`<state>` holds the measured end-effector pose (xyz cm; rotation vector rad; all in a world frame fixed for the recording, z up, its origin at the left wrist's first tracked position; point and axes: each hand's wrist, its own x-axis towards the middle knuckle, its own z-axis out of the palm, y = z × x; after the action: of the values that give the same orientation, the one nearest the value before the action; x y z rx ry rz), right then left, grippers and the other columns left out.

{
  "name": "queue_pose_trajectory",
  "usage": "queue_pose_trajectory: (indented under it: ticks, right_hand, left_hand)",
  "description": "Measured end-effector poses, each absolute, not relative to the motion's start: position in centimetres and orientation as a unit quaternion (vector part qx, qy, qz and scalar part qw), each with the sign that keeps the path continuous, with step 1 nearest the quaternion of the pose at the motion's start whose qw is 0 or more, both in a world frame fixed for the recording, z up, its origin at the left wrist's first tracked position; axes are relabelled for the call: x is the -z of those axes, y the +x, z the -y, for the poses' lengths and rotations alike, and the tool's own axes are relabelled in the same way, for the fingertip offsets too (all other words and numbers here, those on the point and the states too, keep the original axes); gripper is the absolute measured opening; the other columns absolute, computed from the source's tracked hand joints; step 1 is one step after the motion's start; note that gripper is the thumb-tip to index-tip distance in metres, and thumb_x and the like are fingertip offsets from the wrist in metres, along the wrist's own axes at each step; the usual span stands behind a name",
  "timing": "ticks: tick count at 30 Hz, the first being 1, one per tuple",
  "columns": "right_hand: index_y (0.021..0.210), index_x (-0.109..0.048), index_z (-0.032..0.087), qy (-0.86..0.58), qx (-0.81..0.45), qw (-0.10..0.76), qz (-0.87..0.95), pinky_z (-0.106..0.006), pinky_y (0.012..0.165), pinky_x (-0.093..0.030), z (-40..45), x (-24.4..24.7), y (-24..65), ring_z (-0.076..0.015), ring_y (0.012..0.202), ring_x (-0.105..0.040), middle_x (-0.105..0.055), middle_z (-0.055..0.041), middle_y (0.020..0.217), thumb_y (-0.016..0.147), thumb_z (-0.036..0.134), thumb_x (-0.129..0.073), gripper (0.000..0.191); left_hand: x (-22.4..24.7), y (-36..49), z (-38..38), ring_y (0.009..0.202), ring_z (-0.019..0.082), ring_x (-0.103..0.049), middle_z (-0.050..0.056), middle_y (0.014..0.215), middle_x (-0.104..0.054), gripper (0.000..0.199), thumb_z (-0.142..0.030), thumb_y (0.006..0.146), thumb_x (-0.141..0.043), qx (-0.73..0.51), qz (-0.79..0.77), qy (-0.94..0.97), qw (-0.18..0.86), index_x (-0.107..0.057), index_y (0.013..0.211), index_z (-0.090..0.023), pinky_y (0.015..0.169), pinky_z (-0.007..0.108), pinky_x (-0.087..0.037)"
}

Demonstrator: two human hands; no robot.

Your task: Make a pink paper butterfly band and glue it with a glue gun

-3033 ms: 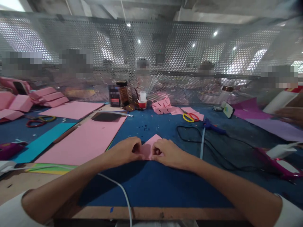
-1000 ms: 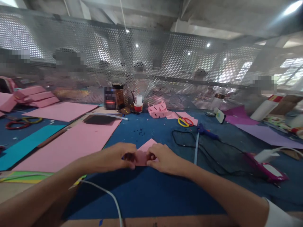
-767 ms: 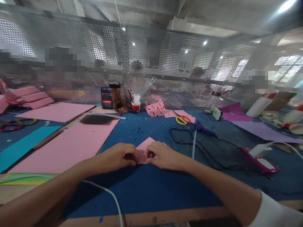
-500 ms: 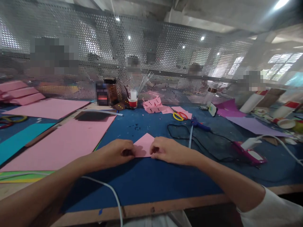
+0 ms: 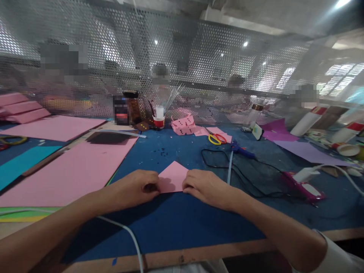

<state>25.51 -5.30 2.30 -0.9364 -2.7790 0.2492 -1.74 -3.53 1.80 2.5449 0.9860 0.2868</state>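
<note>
A small piece of pink paper (image 5: pixel 173 178) lies on the blue tabletop in front of me, its pointed corner facing away and its near edge straight, like a folded triangle. My left hand (image 5: pixel 144 182) pinches its left corner with curled fingers. At the right corner, my right hand (image 5: pixel 199 185) is closed on the paper, fingertips pressed together at the near edge. Both corners are hidden under the fingers. Beyond the hands sits a pink folded paper piece with black dots (image 5: pixel 183 125), beside scissors with yellow and red handles (image 5: pixel 217 138).
Large pink sheets (image 5: pixel 76 170) are stacked at left, near a teal sheet (image 5: pixel 28 163). A blue glue gun (image 5: pixel 243 150) with its cable and a magenta power strip (image 5: pixel 304 185) lie at right. A white cable (image 5: pixel 125 226) crosses the front edge. Perforated metal mesh (image 5: pixel 199 57) stands behind.
My right hand has shifted slightly to the right along the paper's edge, baring more of the pink surface. My left hand stays at the left corner. The whole view has moved a little.
</note>
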Motion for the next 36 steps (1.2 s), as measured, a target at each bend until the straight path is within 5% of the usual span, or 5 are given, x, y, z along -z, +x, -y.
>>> queue_pose_trajectory:
  ticks: [18,36]
  right_hand:
    - [0.093,-0.067,0.019,-0.360,-0.170,0.074,0.914,-0.025,0.073,-0.040,4.6,-3.8,27.1,-0.0147,0.085,-0.060,-0.068,-0.0017,0.094,0.089,0.016,-0.056,0.012]
    - [0.089,-0.068,0.018,-0.420,-0.202,0.041,0.884,-0.025,0.067,-0.037,4.3,-4.3,27.3,-0.0163,0.079,-0.062,-0.072,-0.0022,0.088,0.089,0.026,-0.060,0.011]
  left_hand:
    - [-2.1,-2.0,3.2,0.068,0.015,-0.057,0.000,0.077,-0.067,0.019,-0.035,0.085,-0.057,-0.069,-0.412,0.879,0.228,-0.069,0.083,-0.019,0.060,0.023,-0.037]
    - [-1.9,-2.0,2.8,0.073,0.017,-0.060,0.001,0.081,-0.068,0.018,-0.036,0.085,-0.058,-0.064,-0.438,0.861,0.251,-0.068,0.086,-0.020,0.065,0.024,-0.041]
